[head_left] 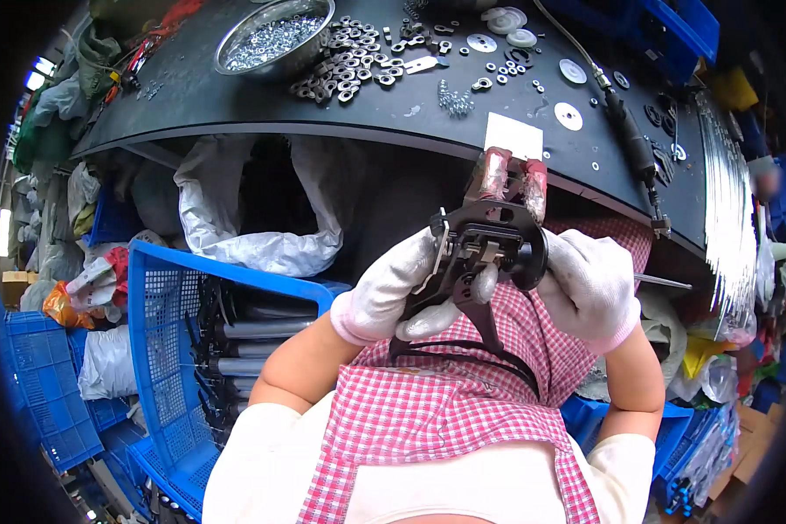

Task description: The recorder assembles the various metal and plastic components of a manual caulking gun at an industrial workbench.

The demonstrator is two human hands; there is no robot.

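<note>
A cluttered workshop: a dark counter [236, 96] curves across the top of the view, with a steel bowl of small screws [273, 37] near its far left edge, a heap of metal nuts [345, 63] just beside the bowl, white washers [570, 92] scattered toward the right end, and a white card [513, 135] at the near edge. Below the counter's near edge, over a pink checked apron [428, 410], both forearms rise bent from the lower edge, gloved hands lifted together. The left hand [391, 293] is clamped around the left side of a black metal part [489, 249], thumb pressed beneath it; the right hand [588, 284] grips its right side, fingers curled shut. A blue plastic crate [170, 349] holding dark rods stands at lower left.
</note>
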